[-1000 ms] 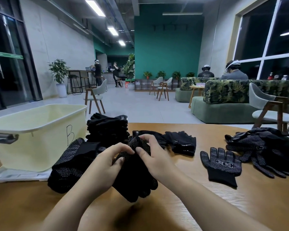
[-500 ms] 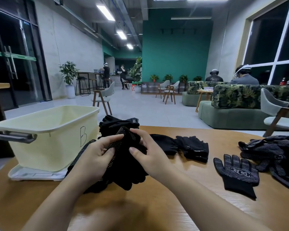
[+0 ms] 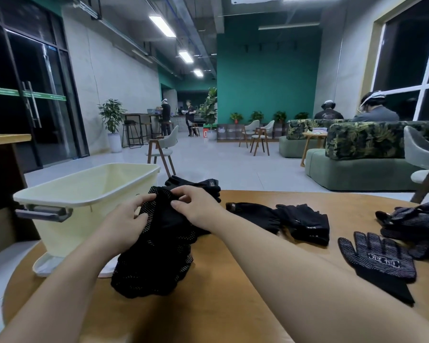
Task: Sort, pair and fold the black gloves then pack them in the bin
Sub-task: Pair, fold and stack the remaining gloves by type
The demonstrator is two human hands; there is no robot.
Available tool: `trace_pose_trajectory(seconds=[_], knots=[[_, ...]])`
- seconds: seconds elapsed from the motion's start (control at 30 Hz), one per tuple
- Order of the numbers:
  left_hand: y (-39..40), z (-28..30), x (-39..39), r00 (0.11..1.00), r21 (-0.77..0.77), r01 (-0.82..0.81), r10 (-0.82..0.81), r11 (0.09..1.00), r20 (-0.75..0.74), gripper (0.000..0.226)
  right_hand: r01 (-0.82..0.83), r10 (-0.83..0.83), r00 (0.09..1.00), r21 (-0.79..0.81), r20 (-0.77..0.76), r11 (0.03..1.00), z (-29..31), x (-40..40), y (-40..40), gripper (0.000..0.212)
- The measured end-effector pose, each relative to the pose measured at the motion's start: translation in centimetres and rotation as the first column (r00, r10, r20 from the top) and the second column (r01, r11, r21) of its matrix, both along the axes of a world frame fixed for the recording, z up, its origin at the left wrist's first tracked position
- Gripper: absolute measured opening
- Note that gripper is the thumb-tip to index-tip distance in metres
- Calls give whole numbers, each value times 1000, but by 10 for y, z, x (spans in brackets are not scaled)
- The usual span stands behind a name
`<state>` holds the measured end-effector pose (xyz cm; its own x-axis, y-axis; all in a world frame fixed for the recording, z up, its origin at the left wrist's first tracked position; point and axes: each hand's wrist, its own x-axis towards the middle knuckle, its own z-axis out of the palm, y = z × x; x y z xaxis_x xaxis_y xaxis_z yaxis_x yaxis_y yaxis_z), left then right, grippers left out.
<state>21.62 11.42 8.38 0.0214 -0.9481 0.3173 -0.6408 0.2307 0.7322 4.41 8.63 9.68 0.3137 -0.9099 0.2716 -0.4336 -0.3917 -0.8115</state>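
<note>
Over the wooden table [image 3: 233, 305], both hands hold a bundle of dotted black gloves [image 3: 156, 258], just beside the pale yellow bin [image 3: 84, 194]. Left hand [image 3: 124, 226] curls its fingers round the bundle's side; right hand [image 3: 196, 206] pinches its top edge. One glove [image 3: 379, 261] lies flat, well to the right.

A round brown wooden table [image 3: 233, 305] filled the foreground. Beyond it stood a grey-seated wooden chair [image 3: 164, 149], a green leaf-patterned sofa [image 3: 372, 157] (people sat behind it), a potted plant [image 3: 112, 120] and a teal wall [image 3: 265, 78].
</note>
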Motion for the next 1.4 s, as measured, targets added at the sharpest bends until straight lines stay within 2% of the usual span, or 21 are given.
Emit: trace_pose_trajectory(seconds=[0.1,0.23,0.33,0.4,0.47,0.53,0.6,0.7,0.83,0.9,1.03,1.13,1.2,1.3,1.4], knots=[[-3,-1,2,993,-20,-59,61,998,100,48,29,-29,1000,47,9,998,-6,8,-3,31],[-5,-7,3,967,33,-112,102,993,232,44,35,-37,999,105,14,994,-13,9,-1,38],[-5,-11,4,935,-57,-140,151,988,322,35,25,-23,1000,99,-19,995,-16,7,2,40],[-3,-12,1,950,-88,-86,108,992,292,34,12,-7,998,76,-69,997,-19,7,4,40],[1,-17,-5,962,-19,-2,7,1000,274,40,0,6,993,50,-119,999,-23,8,7,40],[3,-28,-9,939,56,45,-62,997,338,45,-13,17,982,18,-189,1000,-29,8,8,42],[3,-39,-7,913,91,49,-82,995,400,44,-42,37,962,-12,-270,999,-36,8,10,46],[5,-41,-3,912,125,28,-77,992,403,43,-84,68,946,-37,-317,996,-46,1,14,50],[9,-32,-12,808,68,-53,3,996,590,46,-88,58,951,-86,-302,992,-53,-14,24,51],[12,-30,-22,778,-6,-78,65,997,624,47,-70,36,964,-121,-264,990,-52,-23,30,51],[19,-29,-44,854,-176,-39,124,984,505,53,0,-29,986,-174,-165,985,-49,-44,43,51],[24,-30,-65,907,-283,22,100,959,409,73,66,-91,989,-202,-115,977,-53,-63,49,54],[26,-34,-80,931,-321,59,64,945,360,77,106,-126,988,-199,-93,974,-57,-77,53,57],[34,-39,-110,970,-335,83,1,939,242,68,158,-179,978,-178,-109,971,-62,-101,59,61],[43,-46,-143,995,-257,83,-66,963,73,50,187,-220,949,-155,-225,970,-66,-126,65,67]])
